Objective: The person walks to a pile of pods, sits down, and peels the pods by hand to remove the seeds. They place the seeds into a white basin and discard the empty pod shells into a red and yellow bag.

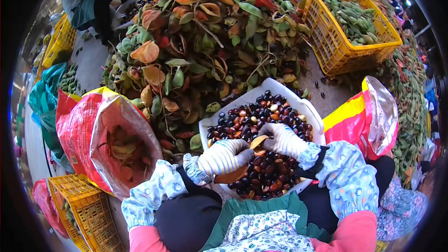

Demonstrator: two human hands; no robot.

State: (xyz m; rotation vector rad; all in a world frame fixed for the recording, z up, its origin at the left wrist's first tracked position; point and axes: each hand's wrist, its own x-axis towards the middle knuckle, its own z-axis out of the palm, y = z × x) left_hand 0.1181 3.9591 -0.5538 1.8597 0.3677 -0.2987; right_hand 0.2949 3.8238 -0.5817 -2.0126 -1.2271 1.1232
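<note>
Both hands, in striped work gloves, are over a white tub (313, 112) of dark, shiny seeds (275, 168). My right hand (283, 140) pinches a small yellow-brown piece of seed pod (258, 142) between thumb and fingers. Close beside that piece, my left hand (225, 157) is closed, its fingertips pointing at the right hand. A larger brown seed pod (232, 176) sticks out under the left palm, held in the curled fingers, which hide part of it. A few paler seeds lie among the dark ones.
A large heap of green and reddish pods (186, 60) rises beyond the tub. At left an open red sack (77, 135) holds pod shells, with a yellow crate (95, 214) below it. Another sack (345, 121) and a crate of green pods (322, 32) stand at right. A person (100, 0) is at upper left.
</note>
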